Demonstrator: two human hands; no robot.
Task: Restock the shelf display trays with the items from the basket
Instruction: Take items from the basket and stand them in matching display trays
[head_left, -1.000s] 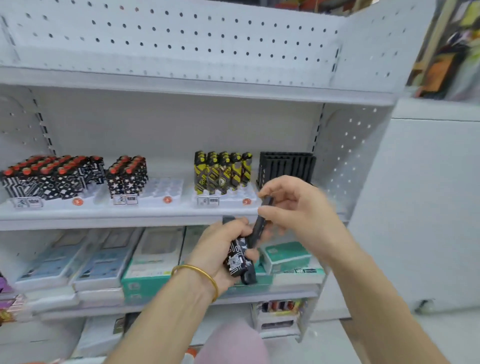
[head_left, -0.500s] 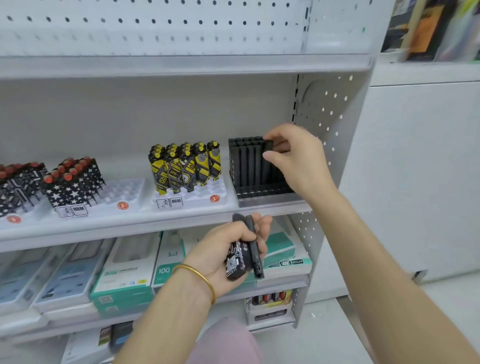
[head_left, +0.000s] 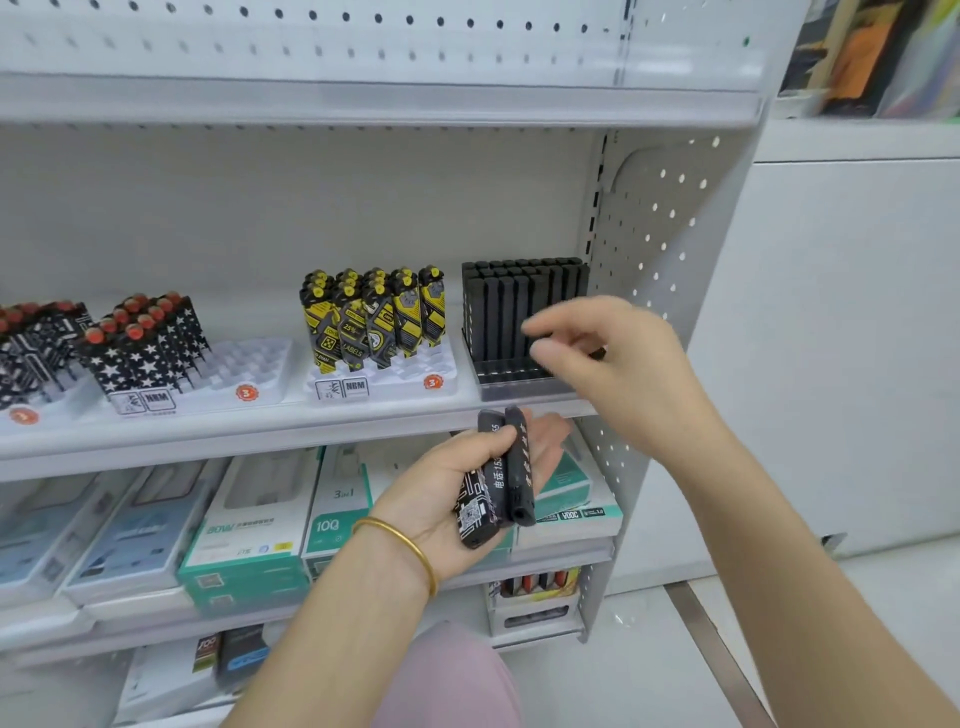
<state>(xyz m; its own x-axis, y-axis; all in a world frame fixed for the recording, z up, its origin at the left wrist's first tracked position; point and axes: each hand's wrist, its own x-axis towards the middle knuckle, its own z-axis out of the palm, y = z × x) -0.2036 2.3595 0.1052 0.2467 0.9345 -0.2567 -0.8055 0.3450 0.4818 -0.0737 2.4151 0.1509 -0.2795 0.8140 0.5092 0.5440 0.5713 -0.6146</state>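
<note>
Fingers (head_left: 540, 358) of my right hand (head_left: 618, 364) loosely curled, thumb and forefinger apart. Nothing between them, as far as the blur lets me tell. Hand hovers just in front of the black tray (head_left: 519, 387), far right on the shelf (head_left: 260, 431). Left hand (head_left: 441, 493) sits below the shelf edge, thumb clamping three lighters (head_left: 501, 478) to my palm. Step: feeding the tray. Next: pinch one lighter, stand it upright in a near slot; the front row looks free.
</note>
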